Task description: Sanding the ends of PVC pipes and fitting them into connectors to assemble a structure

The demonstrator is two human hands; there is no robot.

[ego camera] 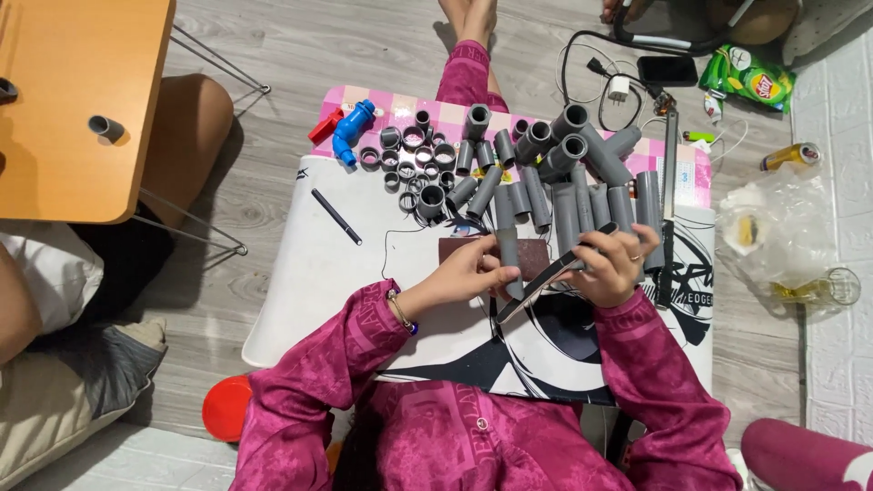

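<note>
Spanning the grey plank floor, a white board (pixel 309 273) printed with black graphics is seen from above, with a pink checked cloth (pixel 450 114) laid along its far edge. Across the far half of the board a heap of grey pipe pieces (pixel 564 182) is spread, long tubes to the right and short rings and couplings to the left, with a blue tap (pixel 350 132) and its red handle lying just beside the rings. An orange-topped table (pixel 73 100) is seen at the upper left, carrying one grey fitting. A black pen (pixel 336 216) is left on the bare white part of the board. Magenta sleeves are worn on both arms. A short grey pipe (pixel 509 255) is gripped in the left hand (pixel 464 273), held roughly upright above a dark brown sheet (pixel 491 250) on the board; the fingers are closed round its lower part from the left, with the thumb pressed on the near side and the upper end left standing clear above them. A slim dark blade (pixel 546 277) is held slantwise in the right hand (pixel 614 264), the fingers curled shut round its upper end, and its middle is laid against the pipe just beside the left fingertips.
</note>
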